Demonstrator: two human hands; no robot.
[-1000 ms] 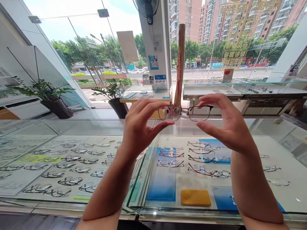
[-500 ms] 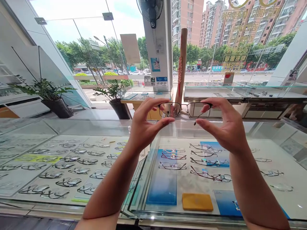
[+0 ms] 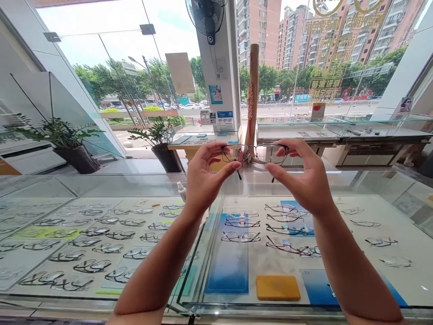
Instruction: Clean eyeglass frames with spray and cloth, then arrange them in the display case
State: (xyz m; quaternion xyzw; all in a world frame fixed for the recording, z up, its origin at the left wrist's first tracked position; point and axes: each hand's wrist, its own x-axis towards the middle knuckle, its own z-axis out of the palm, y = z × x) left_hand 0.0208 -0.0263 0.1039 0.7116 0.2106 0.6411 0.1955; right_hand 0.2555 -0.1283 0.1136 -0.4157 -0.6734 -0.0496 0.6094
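Observation:
A pair of thin dark-framed eyeglasses (image 3: 251,148) is held up above the glass display case (image 3: 233,298). My left hand (image 3: 209,176) grips the left side of the frame between thumb and fingers. On the opposite side, my right hand (image 3: 302,174) pinches the right end the same way. The temples extend away from me, and their dark tips show below the lenses. Beneath my arms, rows of eyeglasses (image 3: 241,236) lie inside the case, with a yellow case (image 3: 278,287) near its front.
A white spray bottle (image 3: 181,190) stands just left of my left hand. Potted plants (image 3: 167,155), a wooden post (image 3: 253,90) and another glass counter (image 3: 297,131) stand beyond. A fan (image 3: 206,18) hangs on the pillar. More eyeglasses (image 3: 91,265) fill the left case.
The eyeglasses have tilted, so both temple tips now show below the lenses. My right hand has come slightly left, nearer the left hand. The whole view has shifted a little.

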